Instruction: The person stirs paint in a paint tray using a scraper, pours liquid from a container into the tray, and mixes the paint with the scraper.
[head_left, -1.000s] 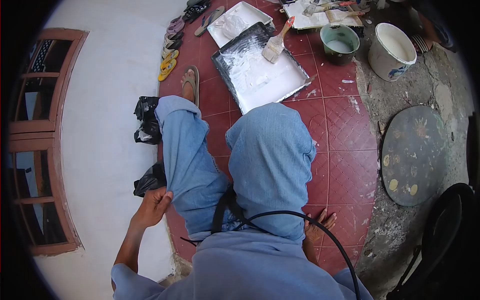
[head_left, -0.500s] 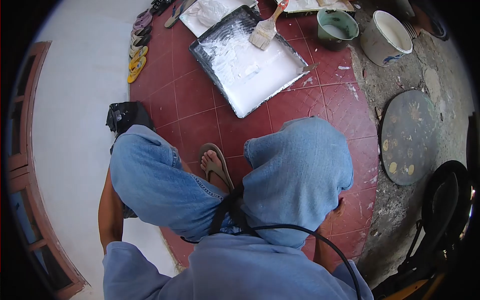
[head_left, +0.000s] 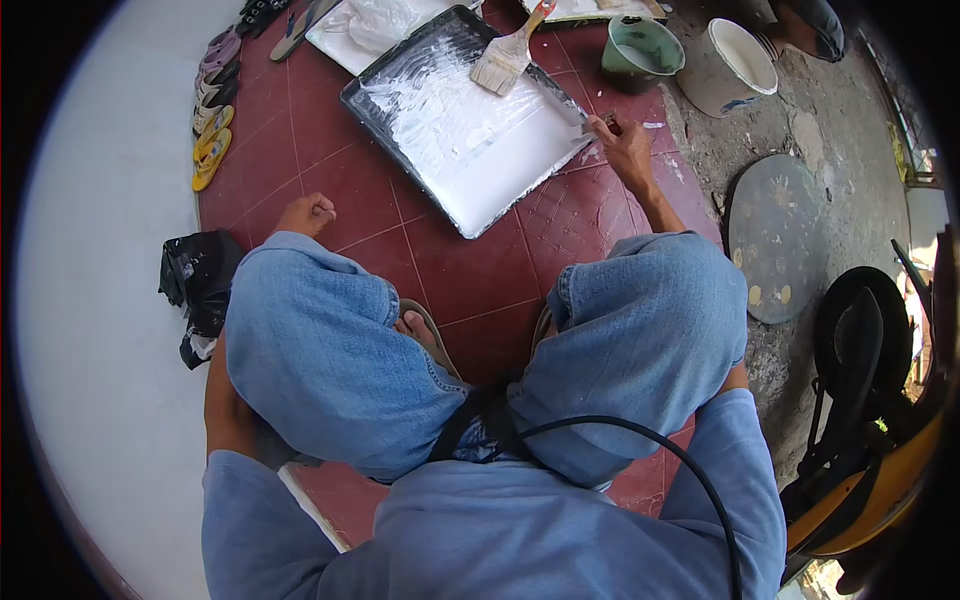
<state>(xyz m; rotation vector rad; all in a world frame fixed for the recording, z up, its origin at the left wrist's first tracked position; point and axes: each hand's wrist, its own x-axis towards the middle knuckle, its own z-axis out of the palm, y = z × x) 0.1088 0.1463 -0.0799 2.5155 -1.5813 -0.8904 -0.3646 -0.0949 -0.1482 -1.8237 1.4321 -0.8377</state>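
Note:
A black-rimmed paint tray [head_left: 398, 162] with wet white paint lies on the red tiles ahead of me. Across its far right edge rests a wide paintbrush [head_left: 498, 66], bristles inward over the paint. My right hand [head_left: 627, 152] is at the tray's right edge, fingers pinched on a small flat scraper-like piece that they mostly cover. Beyond my left knee, my left hand [head_left: 307, 214] is curled closed above the tiles, with nothing visible in it. It is apart from the tray.
A green bucket [head_left: 640, 62] and a white paint bucket [head_left: 727, 70] stand at the far right. Several sandals [head_left: 212, 145] line the white wall. A black plastic bag [head_left: 200, 268] sits left of my knee. A grey oval board [head_left: 778, 235] lies on the concrete.
Both hands have come forward from beside my legs. The right has reached the small flat piece on the tray's edge; the left now shows past my knee. My view has shifted right.

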